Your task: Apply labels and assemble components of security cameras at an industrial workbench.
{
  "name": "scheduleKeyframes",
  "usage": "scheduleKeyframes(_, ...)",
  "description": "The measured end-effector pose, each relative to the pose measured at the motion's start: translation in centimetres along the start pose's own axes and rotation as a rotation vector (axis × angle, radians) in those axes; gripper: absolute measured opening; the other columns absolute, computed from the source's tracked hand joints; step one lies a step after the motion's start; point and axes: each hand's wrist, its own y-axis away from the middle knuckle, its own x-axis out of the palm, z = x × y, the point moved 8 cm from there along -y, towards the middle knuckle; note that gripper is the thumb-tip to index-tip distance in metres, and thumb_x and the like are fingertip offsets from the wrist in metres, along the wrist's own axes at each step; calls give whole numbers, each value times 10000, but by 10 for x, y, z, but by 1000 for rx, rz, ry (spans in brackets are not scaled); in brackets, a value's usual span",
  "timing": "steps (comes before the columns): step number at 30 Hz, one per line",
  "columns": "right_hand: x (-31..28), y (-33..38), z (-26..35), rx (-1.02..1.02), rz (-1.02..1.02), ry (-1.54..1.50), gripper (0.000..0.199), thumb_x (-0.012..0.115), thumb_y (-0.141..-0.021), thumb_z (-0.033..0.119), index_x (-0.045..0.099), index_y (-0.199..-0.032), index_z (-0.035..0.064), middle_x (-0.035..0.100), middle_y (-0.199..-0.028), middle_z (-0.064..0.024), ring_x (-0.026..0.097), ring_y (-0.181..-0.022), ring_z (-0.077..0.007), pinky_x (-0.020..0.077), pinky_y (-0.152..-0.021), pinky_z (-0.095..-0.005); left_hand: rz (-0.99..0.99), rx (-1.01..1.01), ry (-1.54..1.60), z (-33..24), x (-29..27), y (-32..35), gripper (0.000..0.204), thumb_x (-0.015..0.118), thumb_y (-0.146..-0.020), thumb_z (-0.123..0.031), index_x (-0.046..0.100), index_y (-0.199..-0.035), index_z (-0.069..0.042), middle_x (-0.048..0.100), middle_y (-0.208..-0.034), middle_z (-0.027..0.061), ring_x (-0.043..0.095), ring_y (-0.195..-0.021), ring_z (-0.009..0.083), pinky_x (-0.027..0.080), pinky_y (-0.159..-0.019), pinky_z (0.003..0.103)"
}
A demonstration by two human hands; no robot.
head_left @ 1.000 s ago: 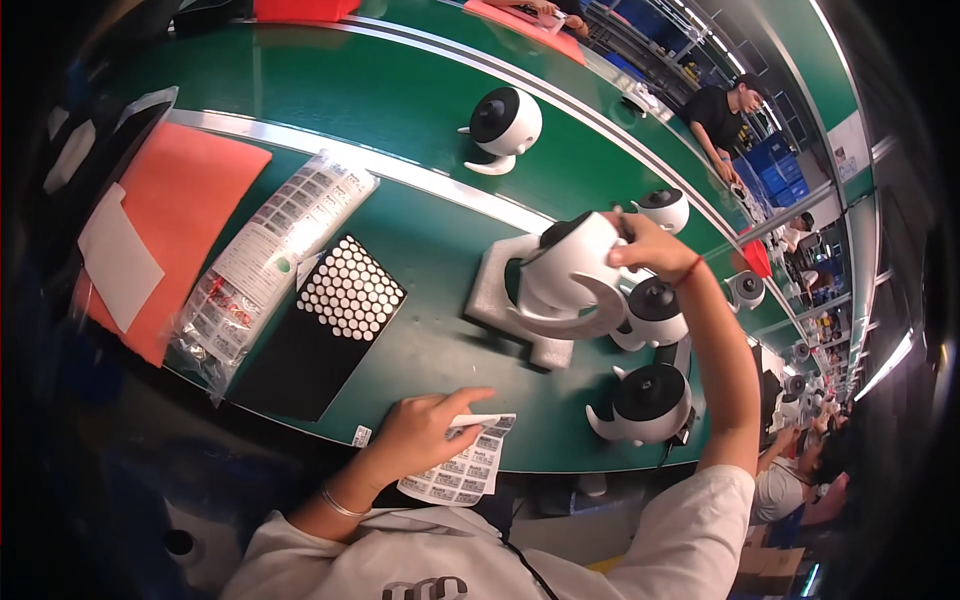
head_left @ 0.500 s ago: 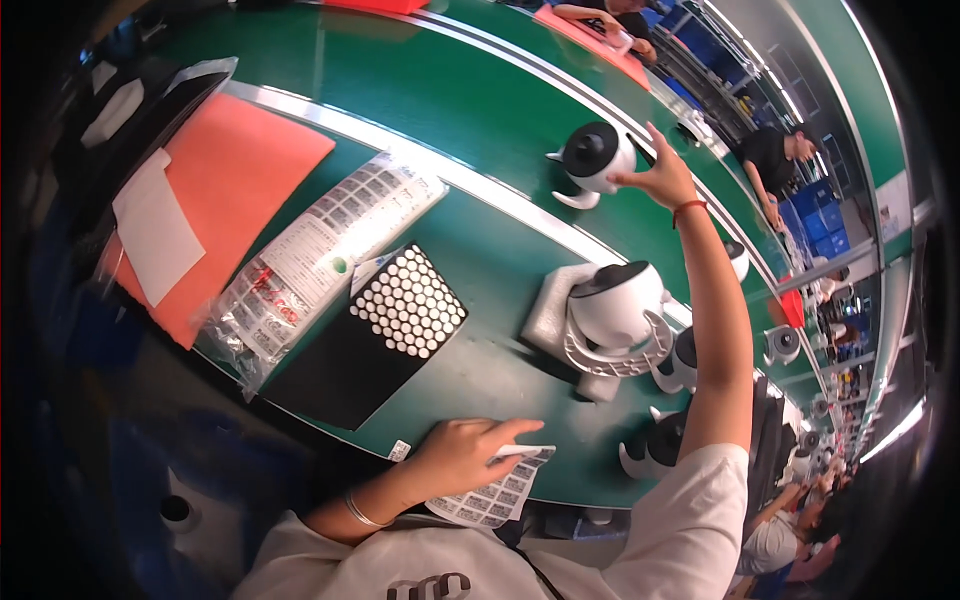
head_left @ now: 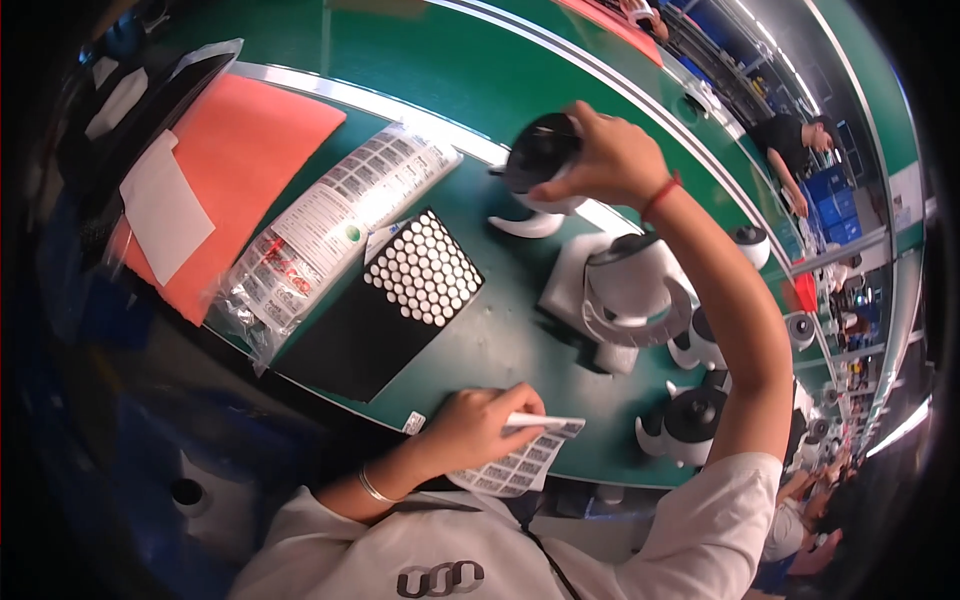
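Note:
My right hand (head_left: 618,160) grips a rounded white device with a black round base (head_left: 541,153), its curved white prong pointing down. It is tilted above the table's far metal edge. Below it, another white device with a ring-like arm (head_left: 632,280) rests against a white foam block (head_left: 572,278). Close to my body, my left hand (head_left: 480,425) is closed on a sheet of printed labels (head_left: 518,468), with a folded white edge between thumb and fingers. To its left lies a black sheet with white round dots (head_left: 425,270).
A clear plastic bag of label sheets (head_left: 340,215) lies beside a pink foam sheet (head_left: 250,140) with white paper (head_left: 165,220) on it. More white-and-black devices (head_left: 692,415) stand at right. Beyond the metal edge runs a green belt (head_left: 400,50); a co-worker (head_left: 800,150) is across it.
My right hand has brought the device from the green belt toward me and left, tipping its base. My left fingers have curled in on the label sheet.

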Motion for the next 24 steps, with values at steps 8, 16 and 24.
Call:
scheduleKeyframes(8,-29,41,57,-12,-126,26,822,778,-590,670,600,-1113,62,697,-939,-152,688,-880,-329,560,-745,-428,-143,-168,327,6,-12,-2,242,750,-821,-63,563,-967,-19,677,-845,54,639,-770,93,508,-690,256)
scheduleKeyframes(16,-49,240,66,163,-298,-869,366,834,-661,187,711,-964,23,689,-857,-123,670,-711,-244,529,-659,-314,-192,-228,366,-5,-20,8,182,797,-789,-64,630,-846,-17,647,-760,-14,559,-704,29,461,-609,202)
scheduleKeyframes(24,18,315,72,111,-488,-921,121,793,-763,106,719,-828,35,683,-703,-49,471,-471,-98,318,-428,-235,-196,-257,368,-11,-9,31,298,820,-787,-122,567,-659,-32,623,-666,-12,495,-599,2,380,-495,198)
